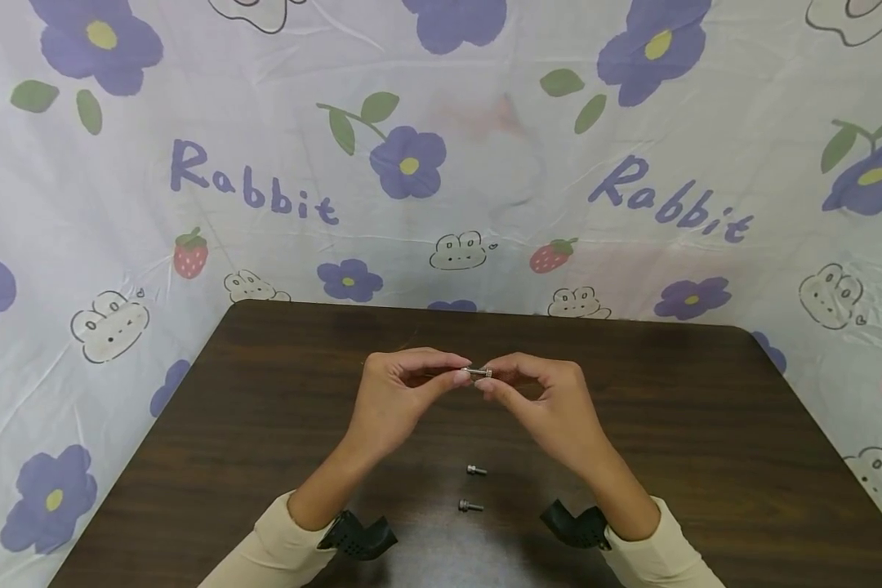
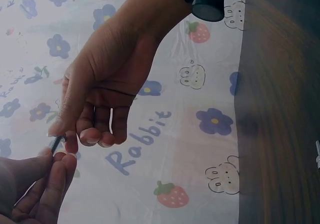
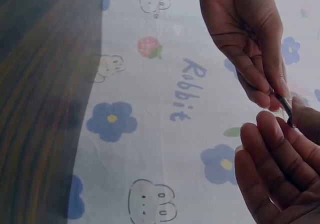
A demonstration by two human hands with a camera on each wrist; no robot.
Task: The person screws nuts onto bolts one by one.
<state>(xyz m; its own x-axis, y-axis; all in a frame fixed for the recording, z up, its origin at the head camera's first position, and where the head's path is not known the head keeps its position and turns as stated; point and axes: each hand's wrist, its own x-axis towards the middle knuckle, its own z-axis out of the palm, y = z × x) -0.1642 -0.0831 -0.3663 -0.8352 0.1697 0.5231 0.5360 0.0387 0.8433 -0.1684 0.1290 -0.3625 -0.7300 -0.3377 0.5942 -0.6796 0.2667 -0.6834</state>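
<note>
Dark brown wood-grain tabletop point(image 1: 691, 425), rounded far corners, pale sheen toward 6 o'clock. White printed fabric backdrop point(image 1: 514, 204) stands at 12 and wraps round 9 and 3; thin, creased cloth. Print: purple flowers with yellow centres, green leaves, red strawberries, line-drawn rabbit faces, "Rabbit" lettering at 11 and 1 o'clock.

Held bolt point(image 1: 478, 372) is over the table, between the hands: shiny metal, slim shank, wider head toward 3 o'clock. Left hand point(image 1: 389, 400), at the bolt's 9 o'clock, pinches the shank end, thumb and forefinger. Right hand point(image 1: 559, 404), at its 3 o'clock, pinches the head end the same way. Hands close together, joined by the bolt; wrists well apart.

Two loose metal bolts lie on the wood at 6 o'clock from the held one: upper bolt point(image 1: 476, 470), lower bolt point(image 1: 470, 506). Both heads face 9, shanks 3. Cream cuffs, left point(image 1: 297, 535) and right point(image 1: 654, 543); matte black wrist mounts, left point(image 1: 360, 536) and right point(image 1: 576, 524), curved and blocky.

Left wrist view adds the right hand's palm side, other fingers loosely bent; a metal bit is cut off at its 3 o'clock edge, too cropped to identify. Right wrist view adds the right hand's remaining fingers, extended and spread, plus the bolt slanting from 11 to 5, looking darker there.
</note>
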